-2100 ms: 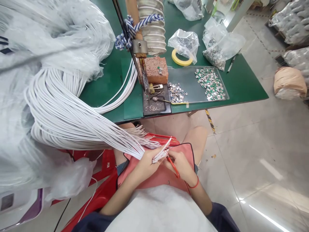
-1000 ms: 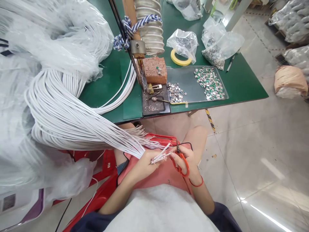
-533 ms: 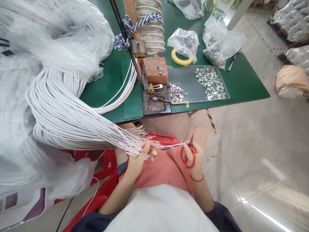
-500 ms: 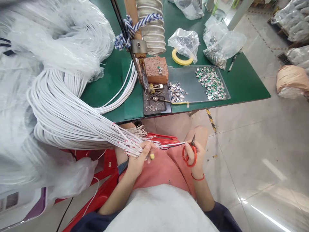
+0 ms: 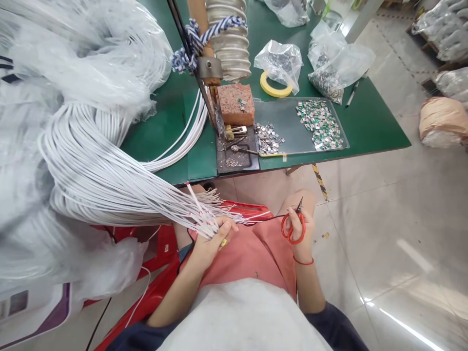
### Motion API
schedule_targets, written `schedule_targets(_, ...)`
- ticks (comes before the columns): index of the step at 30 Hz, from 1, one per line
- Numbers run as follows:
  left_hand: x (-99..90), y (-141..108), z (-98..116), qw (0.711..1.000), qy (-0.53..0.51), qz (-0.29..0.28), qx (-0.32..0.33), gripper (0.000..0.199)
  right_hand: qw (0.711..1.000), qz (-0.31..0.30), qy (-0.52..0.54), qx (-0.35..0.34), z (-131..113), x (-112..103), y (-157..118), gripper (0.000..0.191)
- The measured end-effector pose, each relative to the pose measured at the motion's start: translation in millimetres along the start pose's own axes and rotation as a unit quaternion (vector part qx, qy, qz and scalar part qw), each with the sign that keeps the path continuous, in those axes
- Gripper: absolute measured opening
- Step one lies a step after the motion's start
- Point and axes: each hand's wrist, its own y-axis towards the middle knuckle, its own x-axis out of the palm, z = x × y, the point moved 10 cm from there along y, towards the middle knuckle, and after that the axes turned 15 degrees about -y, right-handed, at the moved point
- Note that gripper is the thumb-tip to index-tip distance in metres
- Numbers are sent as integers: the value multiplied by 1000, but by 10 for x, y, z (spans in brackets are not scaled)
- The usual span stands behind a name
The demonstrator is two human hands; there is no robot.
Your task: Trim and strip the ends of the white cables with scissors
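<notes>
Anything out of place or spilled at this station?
Slightly: a few small green-and-silver parts lie on the brick, apart from the piles in the clear tray, and loose metallic bits litter the dark plate. The scissors in the right hand show no obvious damage.

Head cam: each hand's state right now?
Left hand: closed, holding the white cables near their ends.
Right hand: closed, holding the red-handled scissors.
</notes>
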Motion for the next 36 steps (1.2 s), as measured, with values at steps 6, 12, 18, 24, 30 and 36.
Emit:
schedule_targets(6, 138, 48, -97, 995, 75, -49, -47, 43, 996, -61, 55, 30, -70, 253, -138, 25)
schedule_targets(12, 327, -46, -324, 971, 138, -127, -146, 38, 976, -208, 27, -50, -421, 720, -439, 18)
schedule_targets(18, 456, -87, -272, 950, 194, -199, -143, 35, 968, -200, -37, -149, -720, 706, -536, 11)
schedule_targets(24, 503, -134, -335, 928, 245, -238, -150, 28, 973, -180, -23, -141, -720, 592, -508, 10)
schedule_targets(30, 514, -102, -265, 937, 238, -223, -124, 28, 970, -191, -16, -151, -759, 587, -526, 9)
schedule_targets(36, 540, -94, -244, 938, 242, -217, -117, 23, 964, -196, -26, -177, -818, 563, -536, 6)
